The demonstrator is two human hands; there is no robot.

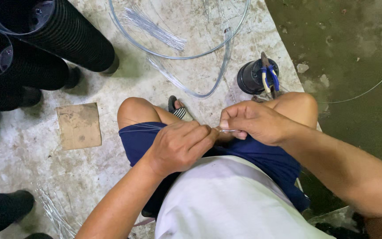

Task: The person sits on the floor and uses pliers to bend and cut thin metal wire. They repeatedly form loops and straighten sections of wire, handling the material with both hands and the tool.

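The thin wire (228, 130) runs between both hands above the lap, light and springy, probably slippery and sharp-ended. The left hand (180, 146) and right hand (253, 121) each pinch it closed near the gap, where hold seems surest.

black pot stacks (45, 40) | cardboard scrap (79, 125) | blue-handled pliers (268, 75) on small black pot (249, 77)

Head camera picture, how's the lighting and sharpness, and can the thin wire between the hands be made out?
Head view: soft, even light with faint shadows; the floor is sharp. The left hand and right hand are in focus, and the thin wire between them shows only as a pale glint. Black pot stacks lose detail in darkness; edges bend slightly.
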